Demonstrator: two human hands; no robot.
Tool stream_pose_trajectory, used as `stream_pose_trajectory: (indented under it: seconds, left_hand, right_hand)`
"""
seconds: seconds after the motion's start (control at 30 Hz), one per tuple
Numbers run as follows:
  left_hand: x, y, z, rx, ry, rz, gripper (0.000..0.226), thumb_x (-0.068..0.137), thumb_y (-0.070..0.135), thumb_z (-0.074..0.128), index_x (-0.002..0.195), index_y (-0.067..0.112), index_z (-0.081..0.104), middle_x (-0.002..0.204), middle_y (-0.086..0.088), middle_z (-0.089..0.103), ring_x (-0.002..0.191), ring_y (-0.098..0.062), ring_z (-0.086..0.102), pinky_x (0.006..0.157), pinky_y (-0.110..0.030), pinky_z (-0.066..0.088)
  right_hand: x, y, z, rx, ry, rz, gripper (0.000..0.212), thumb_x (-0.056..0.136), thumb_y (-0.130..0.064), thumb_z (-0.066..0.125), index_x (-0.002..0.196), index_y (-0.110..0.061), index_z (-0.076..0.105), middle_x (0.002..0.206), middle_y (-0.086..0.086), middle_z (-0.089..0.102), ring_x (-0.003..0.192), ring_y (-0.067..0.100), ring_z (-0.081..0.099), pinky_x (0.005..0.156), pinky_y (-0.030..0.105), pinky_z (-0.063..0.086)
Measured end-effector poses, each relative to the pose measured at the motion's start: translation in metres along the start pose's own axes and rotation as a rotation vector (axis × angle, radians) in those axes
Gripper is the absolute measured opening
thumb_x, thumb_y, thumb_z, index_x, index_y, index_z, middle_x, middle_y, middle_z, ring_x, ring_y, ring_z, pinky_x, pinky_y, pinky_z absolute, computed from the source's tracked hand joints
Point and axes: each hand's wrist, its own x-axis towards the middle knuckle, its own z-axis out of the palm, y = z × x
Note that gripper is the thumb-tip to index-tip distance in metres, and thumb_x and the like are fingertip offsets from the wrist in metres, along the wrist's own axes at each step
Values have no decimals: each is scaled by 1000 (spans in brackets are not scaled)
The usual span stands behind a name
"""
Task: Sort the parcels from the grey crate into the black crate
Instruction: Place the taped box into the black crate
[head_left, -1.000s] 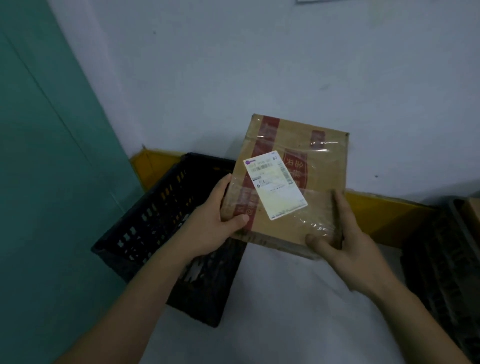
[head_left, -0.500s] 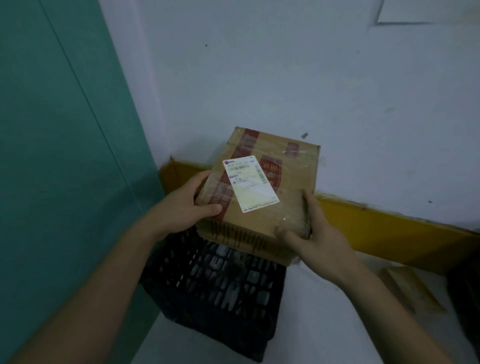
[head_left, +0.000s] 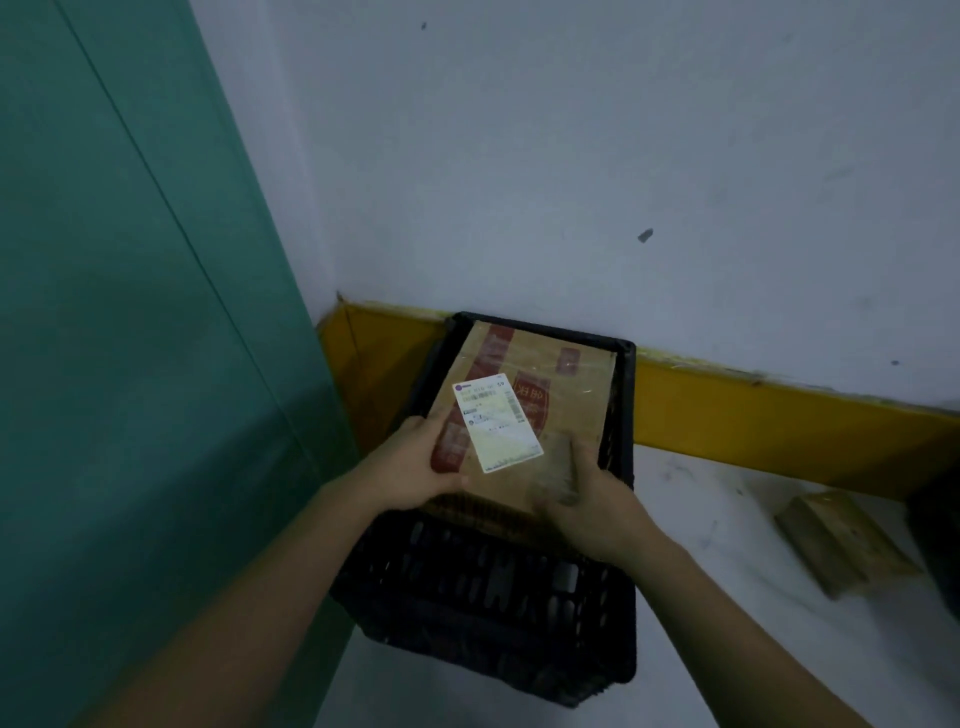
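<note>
Both hands gripped the near end of the cardboard parcel (head_left: 524, 415). Left hand (head_left: 415, 470) had its thumb curled over the top face, just left of the white label (head_left: 496, 426); right hand (head_left: 587, 499) wrapped the near right corner, fingers (head_left: 558, 470) blurred. The parcel sat in the mouth of the black crate (head_left: 493, 597), far end down near the back rim, beyond the fingertips.

Risks as I read it: the box nearly filled the opening, so it could wedge on the rim or pinch fingers against the right wall on release.

The floor (head_left: 727, 519) was pale and scuffed. A small flat box (head_left: 841, 543) lay well right of the hands. Beyond: yellow skirting (head_left: 753, 415), white wall (head_left: 571, 156), green panel (head_left: 130, 312) on the left.
</note>
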Motion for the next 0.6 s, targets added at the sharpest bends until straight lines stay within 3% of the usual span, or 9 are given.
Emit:
stream_pose_trajectory:
  seconds: [0.1, 0.17, 0.27, 0.33, 0.43, 0.53, 0.6]
  left_hand:
    - [8, -10, 15, 19, -44, -54, 129, 68, 73, 81, 164, 53, -2, 155, -2, 37, 136, -21, 47, 116, -47, 46]
    - [13, -14, 26, 23, -59, -95, 128, 73, 65, 85, 166, 46, -1, 156, -4, 30, 140, -26, 45, 118, -48, 45]
    - [20, -19, 38, 82, -91, -126, 126, 80, 60, 85, 168, 36, -1, 159, -8, 25, 144, -31, 42, 118, -47, 43]
    - [29, -22, 45, 133, -97, -150, 126, 79, 61, 86, 168, 31, 2, 160, -11, 24, 143, -33, 42, 117, -47, 44]
    - [43, -25, 52, 186, -78, -179, 123, 75, 62, 88, 166, 31, 11, 151, -10, 32, 134, -32, 48, 111, -47, 48]
    - [51, -25, 55, 242, -70, -205, 119, 76, 60, 88, 165, 30, 14, 146, -10, 33, 129, -33, 50, 106, -47, 50]
    - [57, -27, 58, 252, -79, -215, 117, 77, 58, 88, 164, 30, 15, 145, -12, 34, 127, -35, 51, 105, -47, 50]
  right_hand:
    - [20, 3, 14, 16, -22, 67, 102, 101, -46, 63, 168, -33, -12, 137, 26, 61, 109, 39, 67, 77, 39, 55]
    - [30, 6, 24, 40, -47, 129, 103, 99, -41, 65, 168, -35, -11, 150, 33, 48, 117, 45, 64, 84, 40, 54]
    - [41, 12, 37, 79, -75, 170, 98, 95, -40, 66, 162, -42, -5, 159, 38, 37, 137, 54, 54, 103, 55, 57]
    - [51, 18, 43, 95, -78, 191, 92, 92, -41, 66, 159, -40, 2, 158, 34, 41, 141, 54, 50, 108, 57, 54]
    - [57, 19, 49, 87, -78, 182, 90, 98, -32, 65, 165, -30, 5, 155, 25, 45, 133, 45, 57, 104, 48, 55]
    - [67, 22, 56, 68, -64, 174, 94, 101, -33, 67, 168, -22, 2, 164, 23, 31, 138, 43, 53, 99, 38, 52]
    - [74, 23, 59, 72, -70, 208, 99, 102, -34, 69, 171, -24, -2, 173, 26, 15, 150, 45, 40, 110, 38, 48]
